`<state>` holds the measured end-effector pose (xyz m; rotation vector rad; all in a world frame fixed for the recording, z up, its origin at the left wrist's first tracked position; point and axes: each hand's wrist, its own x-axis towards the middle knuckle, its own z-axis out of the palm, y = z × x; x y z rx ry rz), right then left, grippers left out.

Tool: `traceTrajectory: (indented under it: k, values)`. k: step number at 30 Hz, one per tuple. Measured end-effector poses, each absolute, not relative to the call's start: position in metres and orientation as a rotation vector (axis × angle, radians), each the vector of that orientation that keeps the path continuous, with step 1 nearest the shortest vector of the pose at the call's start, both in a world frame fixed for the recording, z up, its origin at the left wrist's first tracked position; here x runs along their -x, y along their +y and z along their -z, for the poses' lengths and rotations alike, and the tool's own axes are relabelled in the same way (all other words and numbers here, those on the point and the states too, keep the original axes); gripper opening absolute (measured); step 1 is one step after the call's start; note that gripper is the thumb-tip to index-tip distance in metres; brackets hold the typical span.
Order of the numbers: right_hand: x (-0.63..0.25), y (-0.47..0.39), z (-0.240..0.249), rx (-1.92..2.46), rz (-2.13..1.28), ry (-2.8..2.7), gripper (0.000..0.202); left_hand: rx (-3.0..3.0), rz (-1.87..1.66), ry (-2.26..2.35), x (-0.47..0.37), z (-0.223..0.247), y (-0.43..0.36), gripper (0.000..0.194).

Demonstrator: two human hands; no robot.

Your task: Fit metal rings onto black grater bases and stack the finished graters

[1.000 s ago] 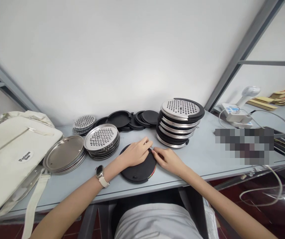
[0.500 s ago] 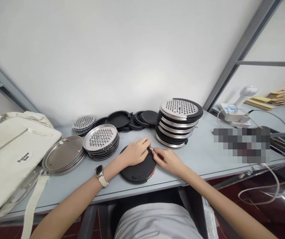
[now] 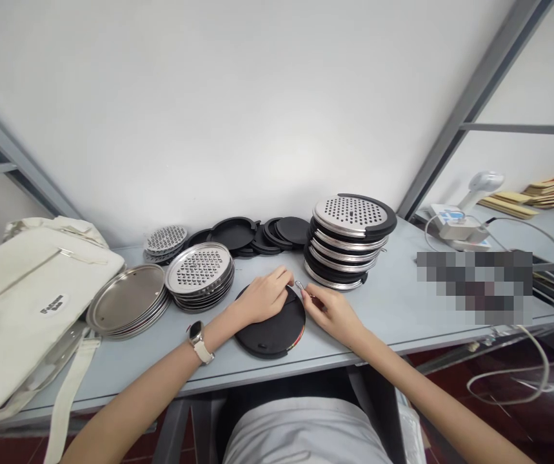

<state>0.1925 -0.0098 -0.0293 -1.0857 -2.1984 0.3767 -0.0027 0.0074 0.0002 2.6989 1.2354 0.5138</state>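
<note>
A round black disc [image 3: 277, 332] lies on the table in front of me, with a strip of red and yellow showing along its right edge and a small dark knob near its front. My left hand [image 3: 266, 298] presses over its far left part, fingers bent together and gripping it; the fingertips' undersides are hidden. Just off the disc's right edge, my right hand [image 3: 327, 309] pinches a small shiny metal loop [image 3: 299, 285] between thumb and forefinger. The loop's lower end is covered by the fingers.
Left of the disc are a stack of grater plates [image 3: 199, 269] and a stack of plain metal trays [image 3: 129, 298], then a cream bag [image 3: 29, 303]. Black discs [image 3: 233, 233] lie behind. A tall stack of assembled graters [image 3: 349, 216] stands at right, and a white cable [image 3: 509, 403] hangs beyond.
My right hand has drawn slightly right and away from the disc's edge, carrying the metal loop. The left hand stays on the disc. The view has shifted a little.
</note>
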Motion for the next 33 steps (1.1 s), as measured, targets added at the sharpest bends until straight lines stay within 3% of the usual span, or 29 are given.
traceTrajectory:
  k: [5, 12, 20, 25, 33]
  values:
    - [-0.19, -0.015, 0.026, 0.913, -0.14, -2.238, 0.025, -2.474, -0.882, 1.172, 0.005, 0.001, 0.013, 0.022]
    - [-0.169, -0.029, 0.032, 0.761, -0.177, -2.312, 0.033, -2.313, -1.128, 1.165, 0.008, -0.003, 0.015, 0.02]
    - [-0.156, -0.042, 0.016, 0.772, -0.35, -2.484, 0.04, -2.343, -1.124, 1.22, 0.012, -0.004, 0.017, 0.018]
    - [-0.153, -0.05, 0.008, 0.746, -0.319, -2.589, 0.07, -2.48, -1.07, 1.235, 0.017, -0.009, 0.018, 0.019]
    - [-0.154, -0.044, 0.01, 0.684, -0.181, -2.707, 0.092, -3.014, -0.705, 1.062, 0.048, -0.041, -0.012, 0.018]
